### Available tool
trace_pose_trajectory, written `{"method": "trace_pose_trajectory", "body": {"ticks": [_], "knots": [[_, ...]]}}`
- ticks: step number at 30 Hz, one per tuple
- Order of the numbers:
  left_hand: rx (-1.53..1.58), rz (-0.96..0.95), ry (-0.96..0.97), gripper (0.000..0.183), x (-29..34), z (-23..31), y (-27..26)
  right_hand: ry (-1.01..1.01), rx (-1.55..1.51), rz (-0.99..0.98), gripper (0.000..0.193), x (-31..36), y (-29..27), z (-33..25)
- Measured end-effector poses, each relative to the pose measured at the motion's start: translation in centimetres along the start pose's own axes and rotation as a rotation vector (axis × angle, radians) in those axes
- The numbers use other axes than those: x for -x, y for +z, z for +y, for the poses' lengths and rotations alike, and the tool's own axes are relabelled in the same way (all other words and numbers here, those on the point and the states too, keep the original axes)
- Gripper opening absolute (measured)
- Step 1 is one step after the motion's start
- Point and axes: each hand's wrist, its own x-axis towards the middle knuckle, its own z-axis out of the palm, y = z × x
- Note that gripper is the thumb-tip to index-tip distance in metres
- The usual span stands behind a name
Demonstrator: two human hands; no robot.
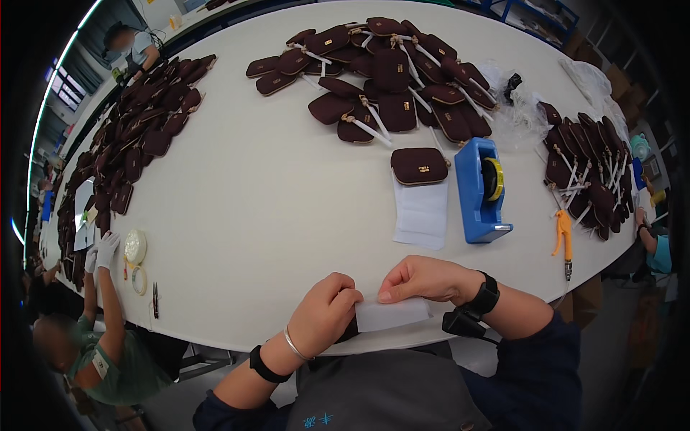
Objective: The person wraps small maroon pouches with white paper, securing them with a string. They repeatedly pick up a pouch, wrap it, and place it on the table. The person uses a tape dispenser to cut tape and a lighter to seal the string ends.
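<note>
Pretty bright overall, and the white table is lit really evenly, with just soft, faint shadows. There's a glowing light strip bending down the upper left, plus shiny glints on the clear plastic. The dark pouches swallow some detail. Fisheye warp is heavy, corners go black, and a head at lower left is blurred.

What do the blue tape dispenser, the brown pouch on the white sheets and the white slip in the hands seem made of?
Tape dispenser: probably hard plastic, slightly glossy, from its smooth, evenly coloured body. Brown pouch: likely fabric, matte, given its soft, padded look; leather-like material stays possible. White slip: apparently thin paper, matte, plain without glare.
</note>
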Motion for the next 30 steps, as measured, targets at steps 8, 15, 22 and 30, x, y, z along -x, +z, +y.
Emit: {"method": "trace_pose_trajectory", "body": {"ticks": [8, 15, 22, 30], "knots": [[-0.215, 0.098, 0.264, 0.021, 1.0, -0.8, 0.2, -0.017, 0.21, 0.032, 0.024, 0.7, 0.3, -1.6], [-0.033, -0.032, 0.173, 0.02, 1.4, -1.1, 0.3, -0.175, 0.618, 0.084, 0.023, 2.2, 0.8, -3.4], [0.323, -0.1, -0.103, 0.018, -0.3, -0.8, -1.0, -0.535, 1.062, 0.345, 0.014, 2.6, 1.7, -2.6], [0.565, -0.079, -0.398, 0.009, -0.7, -0.5, -0.8, -0.517, 1.0, 0.429, 0.013, 2.6, 2.9, -2.4]]}}
